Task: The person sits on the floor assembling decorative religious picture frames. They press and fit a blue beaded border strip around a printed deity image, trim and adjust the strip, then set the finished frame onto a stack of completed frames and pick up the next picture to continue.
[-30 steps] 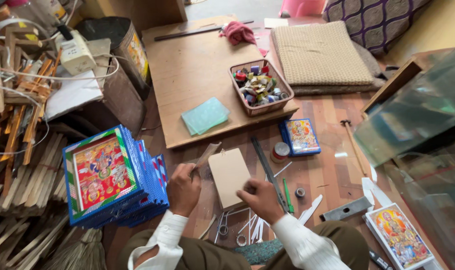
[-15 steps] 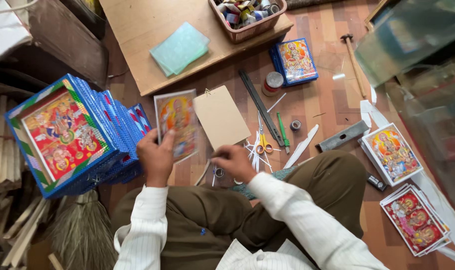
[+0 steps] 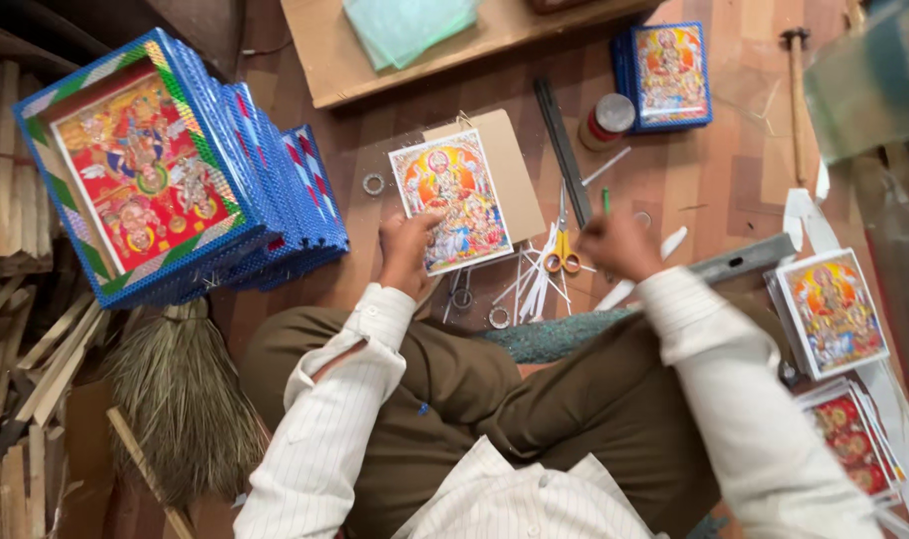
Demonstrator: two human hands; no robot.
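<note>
Head view looks down at the left hand (image 3: 406, 250), fingers pinching the lower edge of a colourful print (image 3: 452, 198) lying over a brown card (image 3: 509, 170) on the wooden floor (image 3: 714, 170), while the right hand (image 3: 619, 245), fingers curled, hovers beside yellow-handled scissors (image 3: 560, 245).

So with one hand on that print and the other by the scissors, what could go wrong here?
The left hand pinches only the edge of the colourful print, so it might crease. The right hand hovers beside the yellow-handled scissors, risking a nick. The stack of blue frames leans and could slide.
</note>
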